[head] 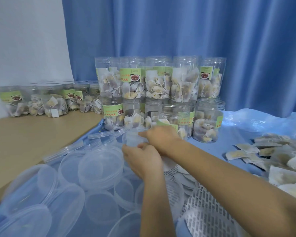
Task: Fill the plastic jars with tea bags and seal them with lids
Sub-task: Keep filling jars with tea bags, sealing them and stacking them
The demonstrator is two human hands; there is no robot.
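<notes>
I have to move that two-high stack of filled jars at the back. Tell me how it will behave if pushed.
The stacked jars look light, thin clear plastic holding only tea bags, so they would probably slide easily. The upper row merely rests on the lower, so it may topple. The blue sheet underneath looks wrinkled and might snag.

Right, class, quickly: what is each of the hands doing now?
Left hand: gripping the clear lid.
Right hand: pinching the same lid's far edge.
</notes>
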